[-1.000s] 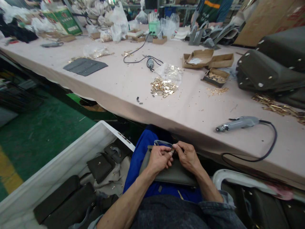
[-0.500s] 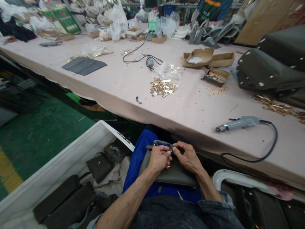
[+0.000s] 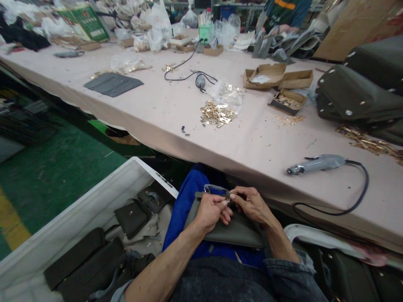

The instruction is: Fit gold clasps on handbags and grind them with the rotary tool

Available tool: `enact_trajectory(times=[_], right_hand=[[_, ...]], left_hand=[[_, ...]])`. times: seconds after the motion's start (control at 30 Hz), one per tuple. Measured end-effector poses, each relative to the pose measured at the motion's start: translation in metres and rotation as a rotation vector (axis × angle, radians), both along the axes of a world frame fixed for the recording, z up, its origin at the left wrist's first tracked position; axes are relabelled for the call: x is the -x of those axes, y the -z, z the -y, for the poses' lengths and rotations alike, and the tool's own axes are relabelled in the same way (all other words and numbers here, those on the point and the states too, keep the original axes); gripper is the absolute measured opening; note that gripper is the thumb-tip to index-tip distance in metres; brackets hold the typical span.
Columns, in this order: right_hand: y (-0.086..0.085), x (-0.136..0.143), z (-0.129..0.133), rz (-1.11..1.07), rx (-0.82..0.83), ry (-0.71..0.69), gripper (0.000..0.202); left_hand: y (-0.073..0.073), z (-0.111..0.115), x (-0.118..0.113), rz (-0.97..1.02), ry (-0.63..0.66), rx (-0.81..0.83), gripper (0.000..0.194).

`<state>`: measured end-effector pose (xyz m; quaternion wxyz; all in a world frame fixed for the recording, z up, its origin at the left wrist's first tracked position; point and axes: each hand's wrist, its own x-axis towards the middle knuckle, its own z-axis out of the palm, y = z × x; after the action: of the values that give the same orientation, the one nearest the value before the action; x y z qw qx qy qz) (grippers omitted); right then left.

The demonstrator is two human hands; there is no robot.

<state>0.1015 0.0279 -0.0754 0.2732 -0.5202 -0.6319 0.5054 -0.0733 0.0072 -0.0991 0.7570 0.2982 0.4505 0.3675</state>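
Note:
A dark olive bag [image 3: 234,230] lies across my lap on blue cloth, its grey wrapped handle [image 3: 215,186] standing up at the far edge. My left hand [image 3: 212,212] pinches a small shiny metal fitting [image 3: 228,200] between thumb and forefinger, the other fingers loosely curled. Close against it, my right hand [image 3: 250,203] is closed in a pinch at the bag's upper edge, where a short strap end seems to sit; the fingers hide most of it. Both hands meet just above the bag.
A white bin [image 3: 135,165] with olive bags stands left, another white container [image 3: 294,230] right. On the table [image 3: 252,155] lie an electric screwdriver [image 3: 317,163], a pile of gold fittings [image 3: 217,113], a small box of screws [image 3: 288,100] and stacked bags [image 3: 355,92]. A person [image 3: 286,16] is at the far side.
My left fingers have shifted slightly right and spread a little at the lower side, showing more of the metal fitting. Both hands stay together at the bag's upper edge.

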Motion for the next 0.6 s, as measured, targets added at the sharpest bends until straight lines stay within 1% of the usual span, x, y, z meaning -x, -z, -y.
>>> enact_trajectory(times=[0.07, 0.13, 0.2, 0.27, 0.37, 0.43, 0.5, 0.6], right_hand=[[-0.004, 0.002, -0.003, 0.054, -0.001, -0.008, 0.023], [-0.005, 0.007, -0.005, 0.126, -0.05, 0.024, 0.02], [-0.002, 0.013, -0.005, 0.15, -0.092, 0.07, 0.02], [0.002, 0.018, -0.004, 0.137, -0.087, 0.127, 0.027], [0.008, 0.019, -0.002, 0.076, -0.031, 0.185, 0.043], [0.01, 0.017, -0.002, -0.023, 0.037, 0.152, 0.045], [0.011, 0.015, -0.002, -0.088, 0.073, 0.106, 0.042], [0.014, 0.013, -0.002, -0.077, 0.041, 0.109, 0.033]], left_hand=[[0.0, 0.003, -0.003, -0.025, -0.023, -0.01, 0.035], [0.001, 0.005, -0.007, -0.056, -0.048, -0.022, 0.033], [0.001, 0.007, -0.009, -0.084, -0.065, -0.034, 0.033], [0.0, 0.009, -0.01, -0.103, -0.063, -0.042, 0.035], [0.0, 0.009, -0.01, -0.117, -0.052, -0.042, 0.038], [0.001, 0.009, -0.011, -0.122, -0.062, -0.04, 0.036], [0.002, 0.008, -0.011, -0.12, -0.068, -0.038, 0.034], [0.003, 0.007, -0.01, -0.091, -0.058, -0.031, 0.036]])
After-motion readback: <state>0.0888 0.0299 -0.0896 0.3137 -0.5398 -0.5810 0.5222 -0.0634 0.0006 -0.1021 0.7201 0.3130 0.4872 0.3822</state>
